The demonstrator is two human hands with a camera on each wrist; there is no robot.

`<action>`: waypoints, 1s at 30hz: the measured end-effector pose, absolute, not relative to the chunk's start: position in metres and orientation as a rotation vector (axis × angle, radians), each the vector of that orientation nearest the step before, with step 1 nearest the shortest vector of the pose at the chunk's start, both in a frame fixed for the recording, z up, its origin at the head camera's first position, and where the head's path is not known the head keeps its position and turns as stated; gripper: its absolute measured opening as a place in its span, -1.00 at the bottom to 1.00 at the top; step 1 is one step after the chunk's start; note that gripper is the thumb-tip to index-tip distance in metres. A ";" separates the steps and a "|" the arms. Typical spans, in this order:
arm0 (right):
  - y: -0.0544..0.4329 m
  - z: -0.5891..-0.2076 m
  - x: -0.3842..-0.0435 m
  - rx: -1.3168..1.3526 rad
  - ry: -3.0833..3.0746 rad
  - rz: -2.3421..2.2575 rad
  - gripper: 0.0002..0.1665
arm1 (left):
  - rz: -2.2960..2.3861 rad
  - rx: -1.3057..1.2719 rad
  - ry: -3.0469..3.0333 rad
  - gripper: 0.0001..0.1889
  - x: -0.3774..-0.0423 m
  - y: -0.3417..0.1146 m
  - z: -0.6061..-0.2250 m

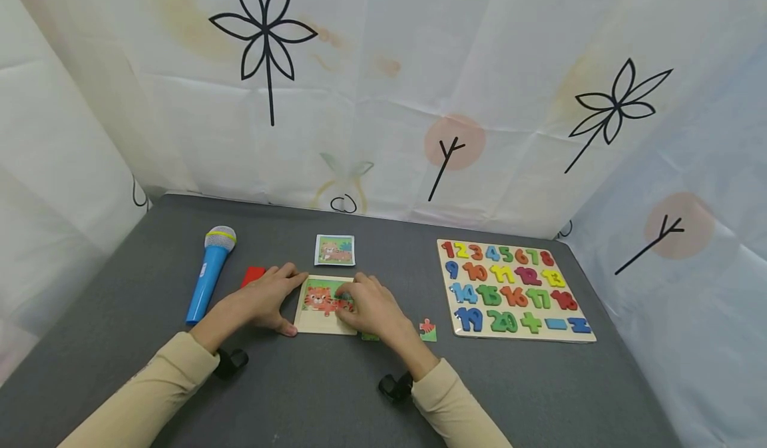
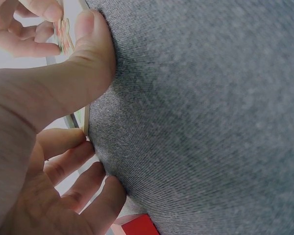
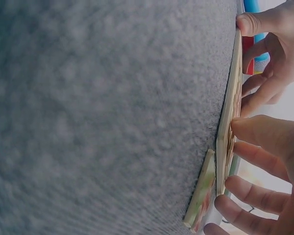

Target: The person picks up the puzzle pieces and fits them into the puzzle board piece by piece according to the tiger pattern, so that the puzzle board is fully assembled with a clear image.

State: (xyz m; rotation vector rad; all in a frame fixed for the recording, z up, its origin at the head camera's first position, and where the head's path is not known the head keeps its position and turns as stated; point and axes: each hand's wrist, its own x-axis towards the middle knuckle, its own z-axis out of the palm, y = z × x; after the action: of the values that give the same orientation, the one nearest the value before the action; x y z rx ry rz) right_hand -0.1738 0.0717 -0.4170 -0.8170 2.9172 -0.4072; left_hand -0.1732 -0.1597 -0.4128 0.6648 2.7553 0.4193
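A small wooden puzzle board (image 1: 326, 327) with tiger pieces (image 1: 317, 299) lies in front of me. My left hand (image 1: 265, 298) grips its left side, thumb at the near corner and index finger near the far corner. Over the board's right part, my right hand (image 1: 373, 305) pinches a puzzle piece between thumb and bent fingers, mostly hidden by them. In the right wrist view, the right thumb and index finger meet at the picture surface. A loose green piece (image 1: 370, 336) lies by the board's near right corner, partly under the right hand. Another red-and-green piece (image 1: 428, 330) lies farther right.
Behind the board lies a picture card (image 1: 334, 250). A blue toy microphone (image 1: 210, 275) rests at the left, with a red object (image 1: 253, 275) partly behind my left hand. To the right is a number board (image 1: 518, 309) with colourful digits. White patterned cloth (image 1: 371, 102) hangs behind the table.
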 end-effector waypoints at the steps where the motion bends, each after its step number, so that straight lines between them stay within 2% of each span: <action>1: 0.072 -0.417 -0.174 -0.821 2.919 -0.405 -0.69 | 0.418 0.665 2.756 0.08 -0.173 -0.160 -0.413; 30: 0.069 -0.418 -0.174 -0.808 2.949 -0.420 -0.74 | 0.431 0.659 2.755 0.09 -0.174 -0.160 -0.415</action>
State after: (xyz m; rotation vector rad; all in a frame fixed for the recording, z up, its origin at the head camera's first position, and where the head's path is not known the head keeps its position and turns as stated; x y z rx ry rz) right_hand -0.1738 0.0693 -0.4179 -0.8083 2.9494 -0.4202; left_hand -0.1738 -0.1603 -0.4153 0.6592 2.7549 0.4310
